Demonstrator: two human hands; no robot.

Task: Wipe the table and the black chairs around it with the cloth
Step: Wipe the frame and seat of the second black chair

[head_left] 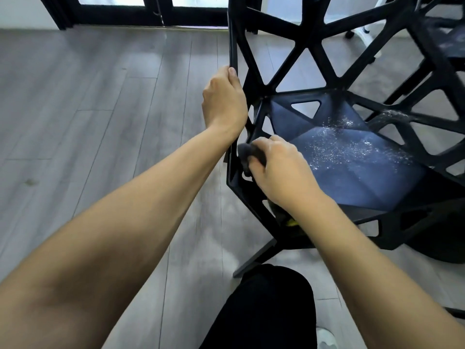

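Currently left hand (224, 102) grips black chair (352, 157) back edge; right hand (279, 170) pinches grey cloth (247, 153) against chair's side strut.

One head-worn wide-angle view, aimed forward and down, shot close over the chair (327, 137) and floor (100, 122).

Black chair (327, 59), upright, open lattice back of triangular cut-outs, its left frame edge under the left hand's grip. White specks dust the seat just right of the right hand, which bunches a dark grey cloth (247, 153) against the chair's lower left frame.
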